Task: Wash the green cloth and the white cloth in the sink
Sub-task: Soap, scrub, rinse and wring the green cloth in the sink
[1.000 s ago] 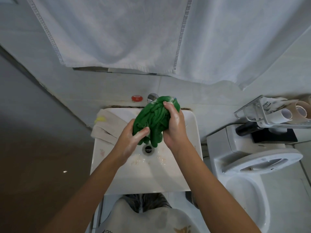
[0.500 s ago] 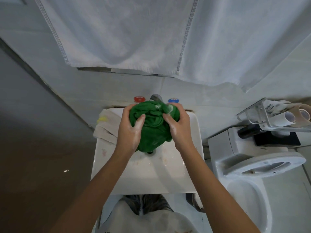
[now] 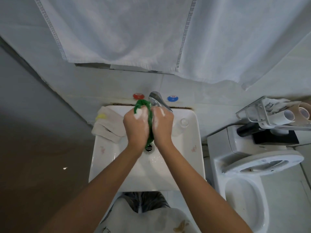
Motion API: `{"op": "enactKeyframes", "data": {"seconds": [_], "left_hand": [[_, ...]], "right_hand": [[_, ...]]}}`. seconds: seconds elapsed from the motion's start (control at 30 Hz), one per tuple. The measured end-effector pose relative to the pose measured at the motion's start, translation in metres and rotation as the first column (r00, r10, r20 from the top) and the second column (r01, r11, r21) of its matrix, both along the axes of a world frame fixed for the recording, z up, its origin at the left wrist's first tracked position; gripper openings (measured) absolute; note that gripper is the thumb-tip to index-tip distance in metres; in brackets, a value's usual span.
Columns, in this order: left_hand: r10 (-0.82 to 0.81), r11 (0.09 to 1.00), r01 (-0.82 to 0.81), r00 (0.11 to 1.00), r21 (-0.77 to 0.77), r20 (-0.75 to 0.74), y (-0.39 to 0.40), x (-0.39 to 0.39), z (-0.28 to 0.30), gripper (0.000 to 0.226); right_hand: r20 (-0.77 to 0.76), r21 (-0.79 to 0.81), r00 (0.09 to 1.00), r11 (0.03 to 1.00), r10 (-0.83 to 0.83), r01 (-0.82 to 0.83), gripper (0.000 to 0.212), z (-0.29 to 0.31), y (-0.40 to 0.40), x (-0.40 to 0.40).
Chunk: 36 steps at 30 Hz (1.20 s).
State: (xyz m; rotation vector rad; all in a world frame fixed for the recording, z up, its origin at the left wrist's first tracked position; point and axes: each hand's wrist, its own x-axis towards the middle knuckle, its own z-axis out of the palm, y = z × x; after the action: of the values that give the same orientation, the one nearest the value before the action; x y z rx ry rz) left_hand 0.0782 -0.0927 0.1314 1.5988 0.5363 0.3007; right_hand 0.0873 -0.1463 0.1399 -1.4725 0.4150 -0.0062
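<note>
Over sink, hands around green cloth

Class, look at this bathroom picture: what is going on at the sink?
A person is scrubbing a bunched green cloth between a soapy left hand and right hand, over the white ceramic sink just below the chrome tap. A folded white cloth lies on the sink's left rim, not being handled.

green cloth mostly hidden btwn your hands | your fingers out of sight | tap spout tip covered | towel cut off at top edge
</note>
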Motion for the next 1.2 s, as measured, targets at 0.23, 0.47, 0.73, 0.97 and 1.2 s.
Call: {"op": "enactKeyframes", "data": {"seconds": [0.23, 0.47, 0.73, 0.97, 1.2], "left_hand": [[0.02, 1.0, -0.021, 0.994, -0.006, -0.109, 0.019, 0.014, -0.001, 0.042], [-0.064, 0.995, 0.074, 0.99, 0.069, -0.128, 0.016, 0.021, 0.001, 0.042], [-0.106, 0.985, 0.115, 0.991, 0.13, -0.079, 0.003, 0.009, 0.007, 0.042], [-0.113, 0.979, 0.121, 0.992, 0.166, -0.057, -0.007, -0.008, 0.01, 0.039], [-0.105, 0.966, 0.141, 0.981, 0.219, -0.166, 0.006, 0.007, 0.0, 0.043]], "right_hand": [[-0.175, -0.051, 0.979, 0.993, 0.1, -0.11, 0.037, -0.005, 0.009, -0.008], [-0.128, -0.016, 0.986, 0.994, 0.106, -0.109, 0.04, -0.004, 0.007, -0.004], [-0.125, -0.031, 0.991, 0.998, 0.055, -0.06, 0.034, -0.002, 0.003, 0.003], [-0.06, -0.027, 0.998, 0.999, 0.029, -0.03, 0.024, 0.0, 0.002, 0.01], [-0.058, -0.161, 0.994, 0.982, 0.087, -0.096, 0.039, -0.004, 0.002, -0.008]]}}
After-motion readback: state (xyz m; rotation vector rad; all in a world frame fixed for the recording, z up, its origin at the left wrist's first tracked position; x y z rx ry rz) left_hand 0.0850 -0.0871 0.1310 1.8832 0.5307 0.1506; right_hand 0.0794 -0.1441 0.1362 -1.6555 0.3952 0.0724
